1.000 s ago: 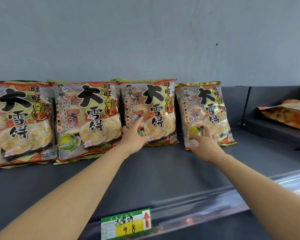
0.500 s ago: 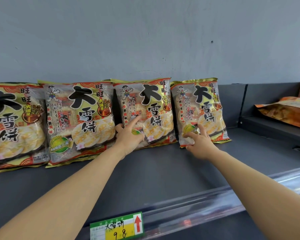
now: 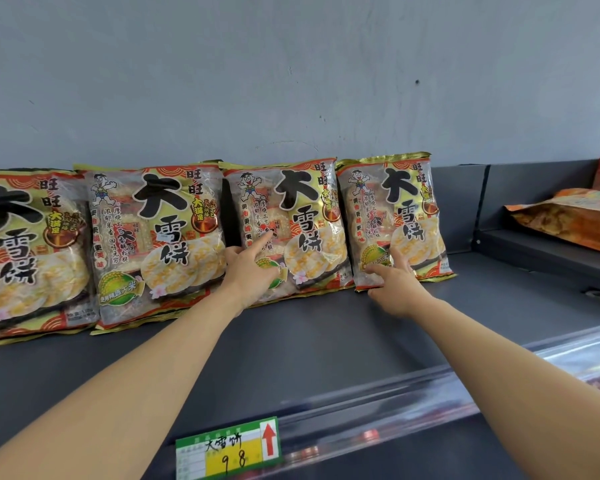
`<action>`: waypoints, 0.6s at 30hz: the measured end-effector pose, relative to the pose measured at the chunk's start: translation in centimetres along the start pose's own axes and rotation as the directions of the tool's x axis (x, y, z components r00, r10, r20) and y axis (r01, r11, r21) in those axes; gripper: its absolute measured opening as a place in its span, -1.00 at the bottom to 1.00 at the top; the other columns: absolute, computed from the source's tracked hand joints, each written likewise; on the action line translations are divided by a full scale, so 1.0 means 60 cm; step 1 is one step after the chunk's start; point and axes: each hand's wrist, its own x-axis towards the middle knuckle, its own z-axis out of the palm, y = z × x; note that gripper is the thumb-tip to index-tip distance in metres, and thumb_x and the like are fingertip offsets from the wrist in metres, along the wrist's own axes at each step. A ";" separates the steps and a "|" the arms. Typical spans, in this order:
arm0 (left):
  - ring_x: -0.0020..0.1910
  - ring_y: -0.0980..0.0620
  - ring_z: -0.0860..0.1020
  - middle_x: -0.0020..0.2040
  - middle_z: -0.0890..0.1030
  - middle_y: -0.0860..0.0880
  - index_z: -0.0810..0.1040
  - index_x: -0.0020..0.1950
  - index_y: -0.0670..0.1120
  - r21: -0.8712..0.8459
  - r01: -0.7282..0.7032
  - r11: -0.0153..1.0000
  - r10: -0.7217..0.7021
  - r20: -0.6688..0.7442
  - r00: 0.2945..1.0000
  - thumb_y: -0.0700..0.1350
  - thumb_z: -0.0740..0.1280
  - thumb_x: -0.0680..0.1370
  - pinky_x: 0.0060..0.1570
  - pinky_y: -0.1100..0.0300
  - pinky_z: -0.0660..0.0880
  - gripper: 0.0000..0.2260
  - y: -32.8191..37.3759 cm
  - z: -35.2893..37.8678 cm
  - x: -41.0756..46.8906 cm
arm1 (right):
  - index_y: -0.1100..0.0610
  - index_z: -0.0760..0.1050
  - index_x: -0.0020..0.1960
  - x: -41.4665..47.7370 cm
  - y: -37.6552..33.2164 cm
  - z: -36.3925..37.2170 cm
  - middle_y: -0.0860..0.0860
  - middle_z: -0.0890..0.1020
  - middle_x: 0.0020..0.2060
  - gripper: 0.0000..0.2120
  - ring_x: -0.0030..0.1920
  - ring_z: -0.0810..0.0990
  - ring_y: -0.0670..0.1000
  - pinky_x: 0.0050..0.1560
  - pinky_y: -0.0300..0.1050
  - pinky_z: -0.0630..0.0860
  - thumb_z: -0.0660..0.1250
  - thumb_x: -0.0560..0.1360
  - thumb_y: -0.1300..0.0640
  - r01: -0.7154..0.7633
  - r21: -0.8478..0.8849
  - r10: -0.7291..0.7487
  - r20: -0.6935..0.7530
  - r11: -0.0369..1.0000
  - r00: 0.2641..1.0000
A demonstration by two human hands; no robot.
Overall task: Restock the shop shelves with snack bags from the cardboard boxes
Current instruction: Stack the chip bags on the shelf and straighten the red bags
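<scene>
Item: snack bags (image 3: pixel 160 237), four in row, upright at rear of shelf (image 3: pixel 326 337), backs leaning on grey wall (image 3: pixel 291 81).
Left grip (image 3: pixel 253 271): released, fingers straight, pressing lower front of third bag (image 3: pixel 291 202).
Right grip (image 3: pixel 395 289): released, fingertips on lower front of fourth bag (image 3: pixel 399 202).
Purpose, my reading: push bases back so bags stand face-out, edges just beside each other.
Price tag (image 3: pixel 227 452): on front rail.
Orange bag (image 3: pixel 568 216): flat on neighbouring shelf.
Boxes: I see none.
</scene>
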 end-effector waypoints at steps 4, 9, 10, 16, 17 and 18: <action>0.38 -0.12 0.28 0.46 0.05 -0.11 0.19 0.49 0.23 0.065 -0.012 0.998 0.012 0.004 1.000 -0.22 0.28 0.53 0.12 0.28 0.30 -0.38 -0.003 0.006 -0.003 | 0.00 0.24 0.48 -0.009 -0.003 -0.003 0.10 -0.13 0.55 -0.49 0.54 -0.06 0.21 0.52 0.07 0.06 0.23 0.56 0.11 0.021 -0.055 -0.021 0.012 0.998 1.000; 0.51 -0.16 0.06 0.53 -0.11 -0.09 0.11 0.51 0.25 0.151 -0.030 0.988 0.028 0.014 1.000 -0.26 0.26 0.55 0.26 0.15 0.39 -0.33 -0.007 0.011 -0.020 | 0.04 0.26 0.47 -0.021 -0.023 -0.008 0.09 0.11 0.51 -0.52 0.51 0.08 0.19 0.47 0.02 0.10 0.20 0.56 0.10 0.058 -0.095 -0.058 0.000 0.994 0.998; 0.51 -0.16 0.04 0.53 -0.11 -0.08 0.10 0.51 0.24 0.171 -0.030 0.985 0.029 0.010 1.000 -0.27 0.26 0.55 0.31 0.06 0.39 -0.33 -0.008 0.011 -0.023 | 0.06 0.29 0.46 -0.025 -0.030 -0.009 0.09 0.20 0.48 -0.53 0.48 0.16 0.19 0.46 0.03 0.15 0.19 0.55 0.10 0.075 -0.102 -0.076 -0.004 0.992 0.997; 0.37 -0.09 0.27 0.39 0.10 -0.03 0.14 0.52 0.10 0.281 -0.112 0.953 0.112 0.017 0.994 -0.25 0.30 0.53 0.31 0.02 0.40 -0.36 -0.011 -0.011 -0.043 | 0.09 0.40 0.38 -0.054 -0.102 -0.014 0.08 0.44 0.36 -0.62 0.32 0.42 0.13 0.27 -0.02 0.42 0.19 0.57 0.17 0.202 -0.056 -0.203 -0.022 0.978 0.979; 0.36 -0.08 0.28 0.38 0.12 -0.02 0.15 0.52 0.08 0.289 -0.123 0.949 0.121 0.027 0.992 -0.24 0.30 0.53 0.32 0.03 0.40 -0.37 -0.011 -0.016 -0.047 | 0.09 0.41 0.38 -0.057 -0.116 -0.013 0.08 0.45 0.35 -0.62 0.32 0.43 0.12 0.26 -0.04 0.42 0.19 0.56 0.18 0.226 -0.053 -0.227 -0.016 0.973 0.974; 0.36 -0.07 0.29 0.37 0.15 -0.02 0.17 0.52 0.07 0.300 -0.137 0.944 0.132 0.038 0.991 -0.23 0.30 0.53 0.32 0.03 0.40 -0.39 -0.011 -0.021 -0.051 | 0.09 0.41 0.37 -0.061 -0.129 -0.013 0.08 0.46 0.35 -0.62 0.32 0.43 0.10 0.26 -0.05 0.41 0.19 0.56 0.18 0.245 -0.051 -0.246 -0.008 0.968 0.969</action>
